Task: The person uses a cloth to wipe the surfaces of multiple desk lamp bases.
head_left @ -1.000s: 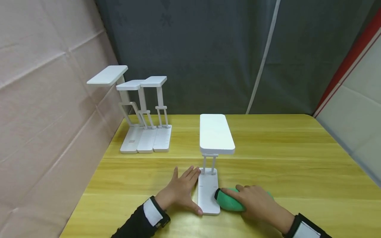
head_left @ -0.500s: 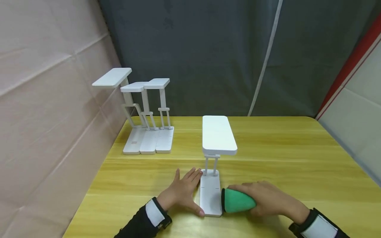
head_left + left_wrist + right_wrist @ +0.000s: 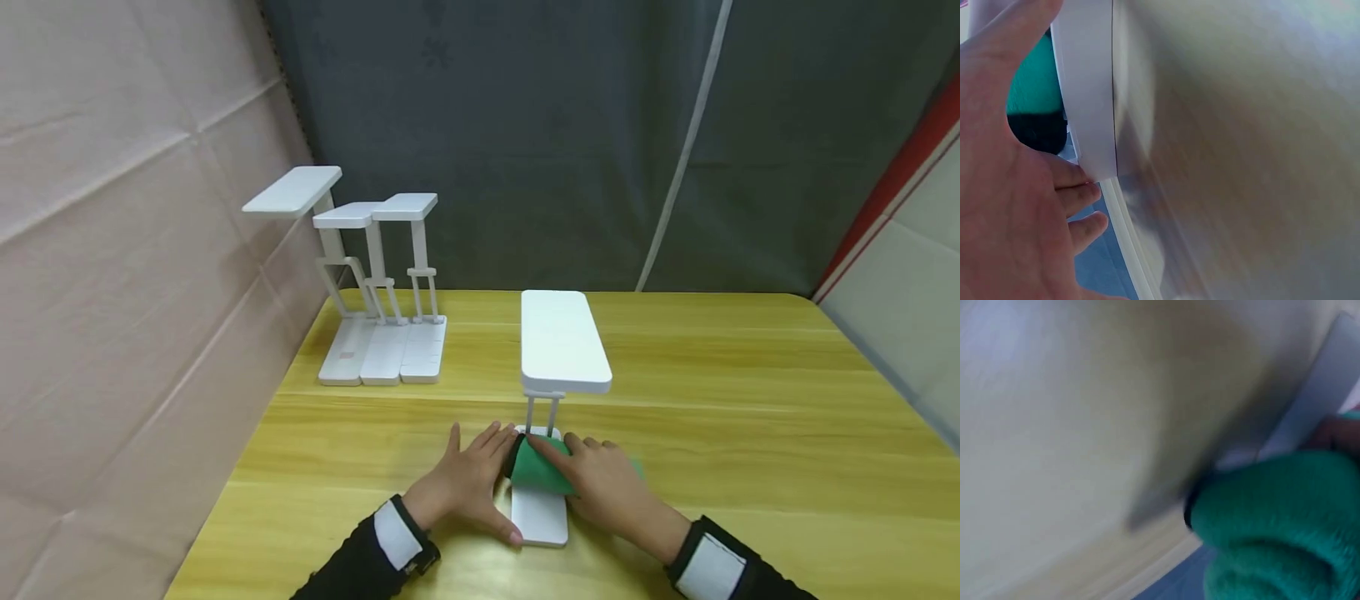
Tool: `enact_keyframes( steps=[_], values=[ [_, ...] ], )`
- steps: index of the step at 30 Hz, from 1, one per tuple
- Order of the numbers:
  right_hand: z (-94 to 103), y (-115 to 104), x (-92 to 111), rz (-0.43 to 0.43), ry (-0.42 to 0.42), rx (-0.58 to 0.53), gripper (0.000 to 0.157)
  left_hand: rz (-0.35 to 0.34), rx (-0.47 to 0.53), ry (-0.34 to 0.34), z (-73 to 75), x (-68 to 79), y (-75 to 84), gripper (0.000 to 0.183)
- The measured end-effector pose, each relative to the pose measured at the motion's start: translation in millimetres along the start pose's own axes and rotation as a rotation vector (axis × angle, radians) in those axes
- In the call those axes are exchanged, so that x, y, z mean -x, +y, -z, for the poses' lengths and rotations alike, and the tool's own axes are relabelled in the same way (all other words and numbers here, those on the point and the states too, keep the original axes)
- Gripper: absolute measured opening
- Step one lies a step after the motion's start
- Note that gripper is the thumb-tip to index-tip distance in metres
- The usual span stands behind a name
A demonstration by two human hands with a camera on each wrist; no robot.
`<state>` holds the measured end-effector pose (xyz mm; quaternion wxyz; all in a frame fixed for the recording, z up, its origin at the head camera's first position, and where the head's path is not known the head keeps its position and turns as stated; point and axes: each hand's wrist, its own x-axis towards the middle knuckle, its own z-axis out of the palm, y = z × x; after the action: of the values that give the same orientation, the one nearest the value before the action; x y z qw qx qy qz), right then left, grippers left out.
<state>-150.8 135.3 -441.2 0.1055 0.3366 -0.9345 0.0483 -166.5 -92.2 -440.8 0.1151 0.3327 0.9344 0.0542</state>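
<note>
A white folding stand, like a phone stand, is upright on the table, its flat top panel point(image 3: 564, 340) raised on thin rods over a narrow base point(image 3: 540, 518). Fingers spread, my left hand point(image 3: 467, 485) touches the base's left edge, thumb near its front corner and fingertips near the back. My right hand point(image 3: 606, 490) holds a folded green cloth point(image 3: 537, 468) with black edging across the back part of the base, close to the rods. In the right wrist view the cloth point(image 3: 1272, 497) appears as thick, fuzzy folds. The left wrist view shows its black edge beyond the base point(image 3: 1087, 87).
Three similar white stands point(image 3: 384, 354) stand side by side at the table's back left. The wooden table point(image 3: 750, 400) ends at a dark grey curtain point(image 3: 487, 142). A pale cloth wall point(image 3: 135, 292) borders the left side, a white panel with a red stripe point(image 3: 926, 154) the right.
My right hand has drawn back to the right of the base with the green cloth, then moved it left and away onto the base near the rods. My left hand stays at the base.
</note>
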Motion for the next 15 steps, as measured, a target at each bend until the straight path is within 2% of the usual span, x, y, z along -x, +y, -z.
enact_keyframes(
  steps=[7,11,15],
  values=[
    [8.2,-8,20,0.106,-0.093,-0.122,0.078,0.0,-0.046,0.001,1.7,-1.7,1.9,0.127],
    [13.0,-14,29,0.136,-0.133,-0.184,0.079,0.004,-0.073,0.0,1.4,-2.0,0.9,0.126],
    [20.9,-13,33,0.197,-0.225,-0.323,0.082,-0.009,-0.061,-0.002,-1.0,-1.4,0.1,0.127]
  ],
)
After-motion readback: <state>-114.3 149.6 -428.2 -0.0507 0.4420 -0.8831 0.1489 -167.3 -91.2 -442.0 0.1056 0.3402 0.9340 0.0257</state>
